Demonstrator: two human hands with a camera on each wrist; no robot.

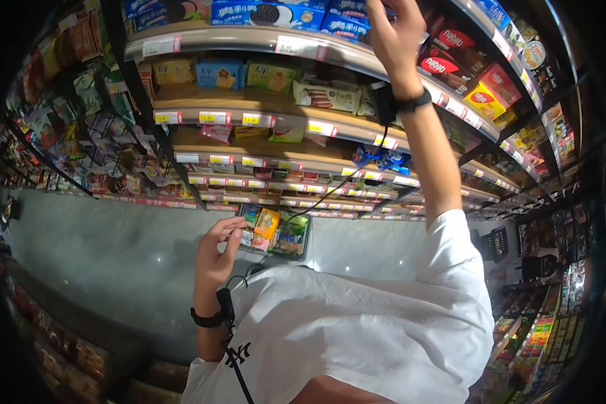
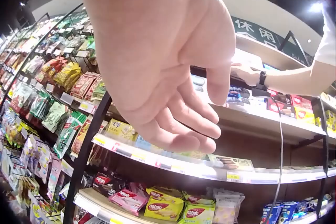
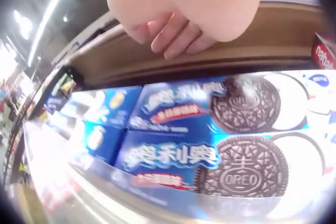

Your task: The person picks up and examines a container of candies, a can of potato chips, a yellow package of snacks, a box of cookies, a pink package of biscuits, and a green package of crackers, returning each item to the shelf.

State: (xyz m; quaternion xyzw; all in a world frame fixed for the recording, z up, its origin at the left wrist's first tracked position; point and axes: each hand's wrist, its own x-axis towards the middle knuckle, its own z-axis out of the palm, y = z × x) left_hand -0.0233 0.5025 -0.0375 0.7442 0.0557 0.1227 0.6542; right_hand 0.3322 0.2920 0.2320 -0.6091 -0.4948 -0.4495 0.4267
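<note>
My right hand [image 1: 398, 40] is raised at the upper shelf, over blue Oreo boxes [image 1: 269, 15]. In the right wrist view, the loosely bent fingers of this hand [image 3: 191, 8] hang above and behind the stacked Oreo boxes [image 3: 168, 153], with nothing visible in them. My left hand [image 1: 219, 248] hovers low by a dark basket [image 1: 308, 246], its fingers relaxed and holding nothing. An orange pack [image 1: 268, 222] lies among other packets in the basket. The left wrist view shows the left hand [image 2: 157, 61] with palm and loosely bent fingers in front of the shelves.
Red Nabati boxes [image 1: 444, 65] stand right of the Oreo boxes. On the shelf below are biscuit packs [image 1: 269, 76] and a Franzzi pack [image 1: 328, 96]. A price-tag rail [image 1: 236, 42] edges the upper shelf. A thin cable [image 1: 333, 190] hangs before the shelves. Hanging snack bags [image 1: 87, 94] fill the left.
</note>
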